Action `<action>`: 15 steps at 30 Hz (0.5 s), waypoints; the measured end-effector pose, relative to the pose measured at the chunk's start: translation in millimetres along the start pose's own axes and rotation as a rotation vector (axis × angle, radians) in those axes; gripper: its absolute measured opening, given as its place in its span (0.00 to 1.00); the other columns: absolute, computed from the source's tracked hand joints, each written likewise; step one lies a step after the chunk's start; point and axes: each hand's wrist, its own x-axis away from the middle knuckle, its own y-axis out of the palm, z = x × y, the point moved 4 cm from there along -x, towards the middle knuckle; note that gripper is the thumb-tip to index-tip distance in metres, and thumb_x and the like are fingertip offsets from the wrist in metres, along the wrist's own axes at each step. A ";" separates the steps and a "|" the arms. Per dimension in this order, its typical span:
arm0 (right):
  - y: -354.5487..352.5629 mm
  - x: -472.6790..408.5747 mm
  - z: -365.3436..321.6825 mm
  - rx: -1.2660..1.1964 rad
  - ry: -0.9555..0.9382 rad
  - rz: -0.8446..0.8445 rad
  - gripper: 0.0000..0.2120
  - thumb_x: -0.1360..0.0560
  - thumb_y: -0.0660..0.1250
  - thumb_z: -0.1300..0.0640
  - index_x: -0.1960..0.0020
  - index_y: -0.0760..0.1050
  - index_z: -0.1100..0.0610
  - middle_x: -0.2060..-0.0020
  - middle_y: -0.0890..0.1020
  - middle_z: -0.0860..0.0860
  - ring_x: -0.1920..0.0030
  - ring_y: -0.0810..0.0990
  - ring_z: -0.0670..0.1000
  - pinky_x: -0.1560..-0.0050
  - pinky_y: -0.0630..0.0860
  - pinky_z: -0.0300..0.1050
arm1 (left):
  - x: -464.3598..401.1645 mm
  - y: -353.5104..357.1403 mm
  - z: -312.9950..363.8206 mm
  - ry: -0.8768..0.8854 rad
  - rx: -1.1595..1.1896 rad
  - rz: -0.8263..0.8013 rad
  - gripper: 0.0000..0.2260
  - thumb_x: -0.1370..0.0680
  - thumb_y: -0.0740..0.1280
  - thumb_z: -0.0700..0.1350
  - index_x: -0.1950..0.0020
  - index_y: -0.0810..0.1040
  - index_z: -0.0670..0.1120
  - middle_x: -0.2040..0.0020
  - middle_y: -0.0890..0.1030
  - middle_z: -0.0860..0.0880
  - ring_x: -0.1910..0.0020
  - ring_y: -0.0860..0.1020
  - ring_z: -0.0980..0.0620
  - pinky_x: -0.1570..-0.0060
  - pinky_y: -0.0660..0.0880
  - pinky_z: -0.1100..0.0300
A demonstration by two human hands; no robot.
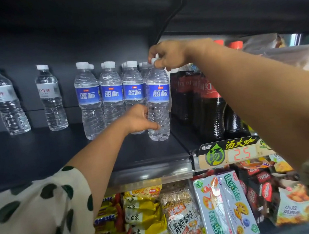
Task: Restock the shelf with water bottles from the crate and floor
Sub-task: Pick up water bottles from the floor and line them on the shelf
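We note right hand pinching the bottle cap, left hand gripping its base on the shelf.

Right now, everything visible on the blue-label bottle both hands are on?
The clear ribbed plastic water bottle with a blue label stands upright, full, white-capped, at the front right of the row on the dark shelf, beside dark cola bottles. The right hand pinches its cap; the left hand holds its lower body.
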 end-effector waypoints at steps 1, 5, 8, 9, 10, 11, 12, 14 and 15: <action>0.0 -0.2 0.2 0.003 0.001 -0.002 0.11 0.22 0.61 0.57 0.40 0.73 0.56 0.51 0.79 0.58 0.60 0.78 0.54 0.55 0.73 0.44 | -0.4 0.4 -0.3 -0.002 0.004 0.001 0.18 0.34 0.79 0.47 0.56 0.75 0.39 0.64 0.74 0.48 0.63 0.73 0.50 0.61 0.69 0.59; 0.4 1.0 -1.5 0.028 0.011 -0.011 0.12 0.22 0.61 0.57 0.40 0.73 0.56 0.46 0.79 0.59 0.58 0.78 0.55 0.52 0.76 0.48 | -3.1 1.8 -1.6 0.007 0.014 0.012 0.17 0.33 0.79 0.45 0.54 0.77 0.37 0.62 0.76 0.46 0.63 0.75 0.49 0.60 0.71 0.58; 0.0 1.5 -4.2 0.075 0.016 -0.009 0.13 0.22 0.60 0.56 0.39 0.73 0.56 0.44 0.78 0.58 0.51 0.79 0.58 0.48 0.75 0.49 | -2.4 3.6 -1.4 0.016 0.007 0.018 0.17 0.32 0.78 0.45 0.50 0.77 0.39 0.60 0.79 0.45 0.59 0.78 0.47 0.56 0.75 0.55; -0.2 1.4 -4.9 0.097 0.016 -0.005 0.14 0.22 0.60 0.55 0.38 0.73 0.56 0.43 0.78 0.58 0.47 0.78 0.59 0.45 0.74 0.50 | -1.9 4.2 -1.9 0.015 0.010 0.015 0.19 0.32 0.78 0.46 0.48 0.76 0.39 0.57 0.80 0.44 0.57 0.80 0.46 0.54 0.76 0.54; -0.6 1.2 -5.5 0.122 0.017 0.001 0.14 0.22 0.60 0.55 0.37 0.72 0.56 0.41 0.77 0.57 0.44 0.77 0.59 0.44 0.73 0.49 | -1.8 4.0 -2.9 0.011 0.007 0.017 0.21 0.31 0.78 0.47 0.45 0.76 0.39 0.54 0.80 0.44 0.54 0.80 0.46 0.51 0.76 0.54; -0.8 0.8 -5.8 0.145 0.018 0.004 0.15 0.22 0.60 0.54 0.37 0.72 0.55 0.40 0.77 0.57 0.42 0.75 0.58 0.43 0.71 0.48 | -1.4 4.2 -3.9 0.004 0.001 0.018 0.23 0.31 0.77 0.49 0.43 0.75 0.39 0.53 0.80 0.44 0.53 0.80 0.46 0.50 0.76 0.54; -1.1 0.5 -5.7 0.160 0.020 0.008 0.15 0.22 0.60 0.54 0.36 0.72 0.55 0.39 0.76 0.56 0.41 0.74 0.58 0.43 0.70 0.47 | -1.7 4.2 -5.4 -0.003 -0.003 0.019 0.25 0.31 0.77 0.50 0.40 0.75 0.39 0.51 0.81 0.44 0.51 0.80 0.47 0.48 0.76 0.53; -2.6 -0.3 -5.5 0.184 0.019 0.021 0.16 0.22 0.60 0.52 0.36 0.71 0.56 0.39 0.76 0.56 0.41 0.73 0.58 0.45 0.68 0.46 | 0.0 4.3 -6.4 -0.016 -0.001 0.013 0.30 0.32 0.78 0.51 0.34 0.73 0.40 0.46 0.80 0.44 0.47 0.80 0.47 0.43 0.76 0.53; -4.2 0.4 -5.9 0.199 0.022 0.028 0.17 0.21 0.60 0.51 0.35 0.71 0.56 0.40 0.76 0.56 0.41 0.73 0.58 0.46 0.68 0.45 | 2.4 3.8 -5.9 -0.021 -0.001 0.006 0.33 0.32 0.78 0.52 0.32 0.72 0.40 0.43 0.80 0.44 0.44 0.79 0.47 0.41 0.75 0.52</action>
